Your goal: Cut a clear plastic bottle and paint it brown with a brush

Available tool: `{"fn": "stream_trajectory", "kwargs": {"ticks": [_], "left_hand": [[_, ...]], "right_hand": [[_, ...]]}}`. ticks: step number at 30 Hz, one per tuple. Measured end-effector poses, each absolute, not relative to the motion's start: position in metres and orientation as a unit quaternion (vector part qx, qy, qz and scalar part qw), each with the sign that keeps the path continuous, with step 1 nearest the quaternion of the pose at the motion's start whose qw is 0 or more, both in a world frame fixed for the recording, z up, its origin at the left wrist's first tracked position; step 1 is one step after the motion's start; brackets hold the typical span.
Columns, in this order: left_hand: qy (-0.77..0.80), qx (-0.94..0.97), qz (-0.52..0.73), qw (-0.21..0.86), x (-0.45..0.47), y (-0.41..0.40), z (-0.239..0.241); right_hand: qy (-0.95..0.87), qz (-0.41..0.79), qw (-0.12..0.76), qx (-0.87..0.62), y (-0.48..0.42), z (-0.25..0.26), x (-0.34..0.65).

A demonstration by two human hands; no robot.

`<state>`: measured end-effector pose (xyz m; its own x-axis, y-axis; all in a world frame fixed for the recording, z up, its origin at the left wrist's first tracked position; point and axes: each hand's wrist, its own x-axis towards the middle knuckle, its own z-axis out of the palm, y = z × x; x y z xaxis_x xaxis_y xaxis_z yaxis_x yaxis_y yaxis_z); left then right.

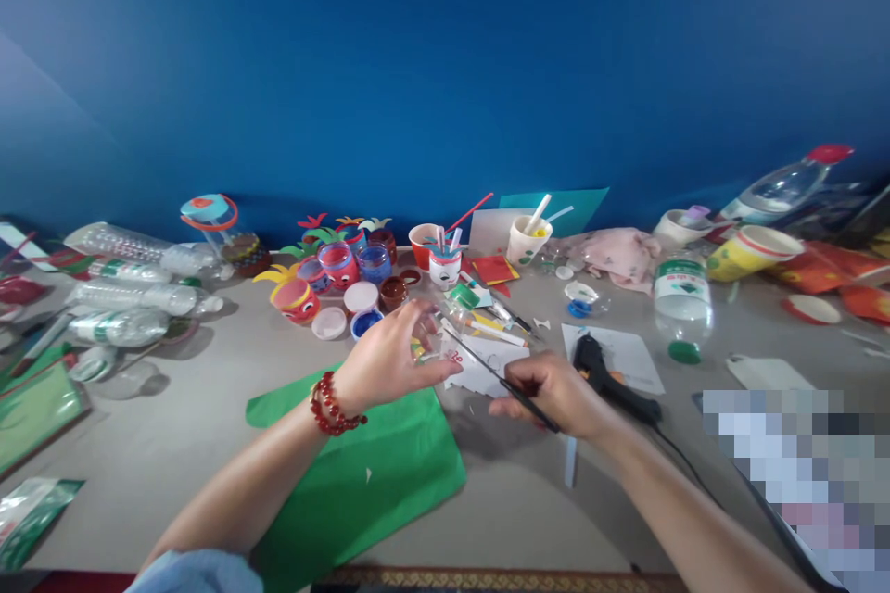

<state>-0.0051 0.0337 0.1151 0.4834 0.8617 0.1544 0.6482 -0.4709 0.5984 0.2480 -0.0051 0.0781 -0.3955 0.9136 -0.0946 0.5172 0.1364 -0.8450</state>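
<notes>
1. while the left arm (243,484), beaded bracelet (332,406) at its wrist, slants across a green sheet (389,468), its hand (396,352) curves with thumb stretched out; whether it grips anything, i cannot tell.
2. apart from it, the right hand (546,394) is clamped on a slim dark tool (488,367), angled between the hands above the worktop (514,519).
3. farther off, a clear bottle (683,315) carries a green-and-white label (681,281), its writing too blurred to read.

On my feed, I see the bare right hand (549,394) gripping a long, thin, dark tool (481,357) whose far end sits near the bare left hand (393,355).
</notes>
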Motion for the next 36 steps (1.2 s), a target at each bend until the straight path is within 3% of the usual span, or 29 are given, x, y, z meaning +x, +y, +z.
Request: {"fn": "stream_trajectory", "kwargs": {"ticks": [16, 36], "left_hand": [[0.470, 0.831, 0.218, 0.202, -0.006, 0.030, 0.114], [0.472, 0.834, 0.205, 0.197, -0.001, 0.026, 0.111]], "right_hand": [[-0.757, 0.357, 0.234, -0.495, -0.008, 0.070, 0.245], [-0.736, 0.394, 0.236, -0.498, -0.010, 0.079, 0.242]]}}
